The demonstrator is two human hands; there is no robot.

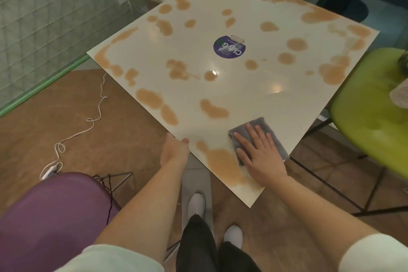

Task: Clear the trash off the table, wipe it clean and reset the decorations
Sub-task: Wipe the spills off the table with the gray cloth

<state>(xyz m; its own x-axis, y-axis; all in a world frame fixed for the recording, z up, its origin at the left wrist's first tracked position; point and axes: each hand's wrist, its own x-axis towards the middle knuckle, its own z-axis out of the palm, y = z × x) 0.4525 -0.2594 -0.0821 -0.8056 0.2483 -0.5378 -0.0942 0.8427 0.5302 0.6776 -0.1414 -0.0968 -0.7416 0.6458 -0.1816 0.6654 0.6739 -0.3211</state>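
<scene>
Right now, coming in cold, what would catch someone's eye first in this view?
Tan spill blotches all over the square white table. At its near corner, the right hand presses flat on a grey cloth, while the left hand grips the table's edge. A round purple sticker sits at the table's centre.

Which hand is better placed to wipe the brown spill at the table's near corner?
Right. The right hand already presses flat on the grey cloth, beside that spill. The left hand only holds the table edge, without a cloth.
</scene>
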